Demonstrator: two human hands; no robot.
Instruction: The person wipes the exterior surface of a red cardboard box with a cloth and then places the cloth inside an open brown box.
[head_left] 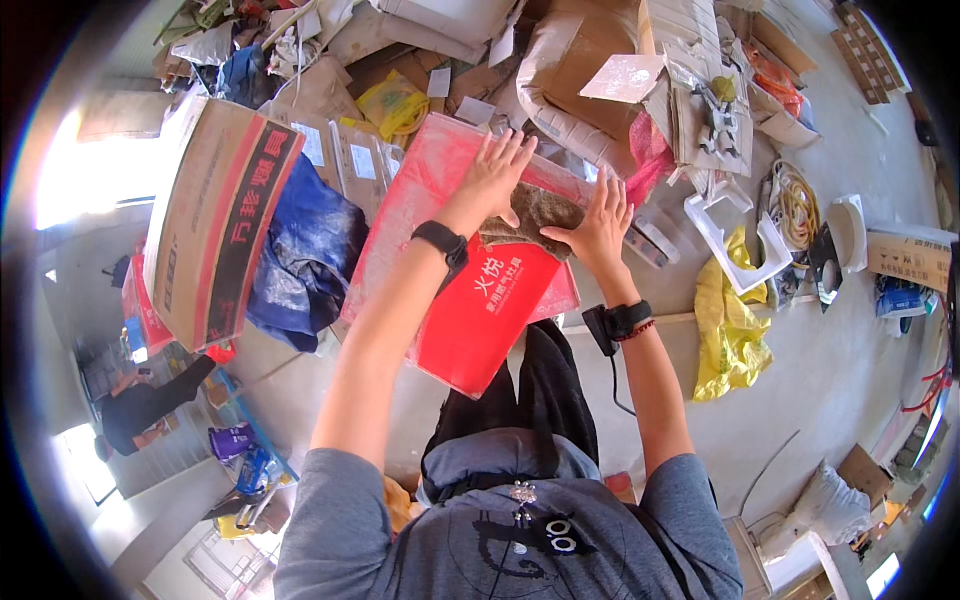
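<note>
A large red cardboard box [490, 310] with pale printing lies in front of me, dusty over its far part and cleaner at the near part. On its upper face rests a crumpled brown cloth [535, 212]. My left hand [492, 180] lies on the box at the cloth's left end, open with fingers stretched away from me. At the cloth's right end is my right hand [600, 228], its thumb against the cloth and its fingers extended. Neither hand is wrapped round the cloth. Black bands circle both wrists.
To the left stands a brown carton [215, 225] beside a dusty blue cloth [305, 255]. Torn cardboard [575, 75] and litter pile up at the far side. A yellow sack [730, 325] and white foam frame [735, 240] lie on the floor at right.
</note>
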